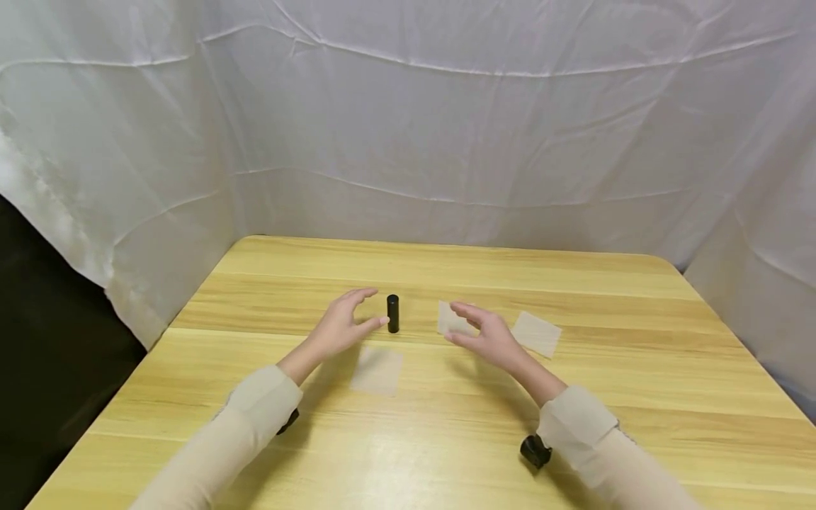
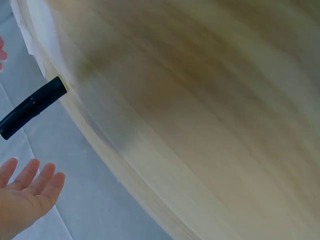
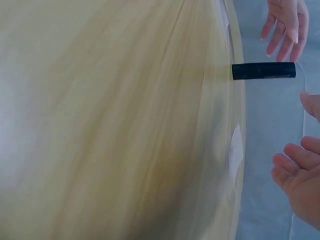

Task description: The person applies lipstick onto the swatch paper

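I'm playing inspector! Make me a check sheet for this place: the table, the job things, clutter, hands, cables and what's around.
Surface: wood-grain table.
Job's things: black tube, upright; three thin pale sheets, lying flat.
Clutter: nothing seen.
Hands: left hand empty, thumb very close to the tube, contact unclear; right hand empty, partly hiding one sheet in the head view.
Cables: nothing seen.
Surroundings: pale cloth hanging behind and at both sides.

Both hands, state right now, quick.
Left hand: open, holding nothing, near the upright black cylinder.
Right hand: open, holding nothing.
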`<act>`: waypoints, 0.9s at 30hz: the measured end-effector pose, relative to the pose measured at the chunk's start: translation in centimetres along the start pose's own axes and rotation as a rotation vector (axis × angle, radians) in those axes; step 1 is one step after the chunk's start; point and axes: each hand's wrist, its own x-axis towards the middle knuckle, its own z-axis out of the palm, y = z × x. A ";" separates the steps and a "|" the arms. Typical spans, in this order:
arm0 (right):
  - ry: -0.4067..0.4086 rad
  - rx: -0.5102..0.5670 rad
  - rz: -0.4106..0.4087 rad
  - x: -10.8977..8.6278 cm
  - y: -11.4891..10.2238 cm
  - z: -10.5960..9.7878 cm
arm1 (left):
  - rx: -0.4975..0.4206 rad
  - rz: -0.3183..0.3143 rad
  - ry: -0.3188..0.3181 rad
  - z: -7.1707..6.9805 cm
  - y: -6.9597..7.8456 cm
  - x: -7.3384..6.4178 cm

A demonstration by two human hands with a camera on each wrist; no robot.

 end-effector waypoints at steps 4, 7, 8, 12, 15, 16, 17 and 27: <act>0.006 0.025 0.003 0.7 -0.3 0.8 | -0.019 0.009 0.008 0.3 0.1 0.3; -0.003 0.071 0.025 1.2 -0.4 1.4 | -0.040 0.008 0.024 0.4 0.1 0.5; -0.006 0.087 0.033 1.4 -0.5 1.7 | -0.045 0.005 0.027 0.5 0.1 0.5; -0.020 0.126 0.065 2.0 -0.7 2.6 | -0.062 0.009 0.039 0.6 0.1 0.8; -0.024 0.133 0.084 2.4 -1.0 3.3 | -0.066 0.009 0.039 0.6 0.2 1.0; -0.026 0.131 0.087 2.6 -1.0 3.5 | -0.065 0.006 0.038 0.7 0.3 1.0; -0.028 0.129 0.091 2.7 -1.1 3.7 | -0.067 0.002 0.038 0.7 0.4 1.1; -0.014 0.138 0.146 4.2 -1.9 5.7 | -0.099 -0.015 0.059 1.1 0.8 1.6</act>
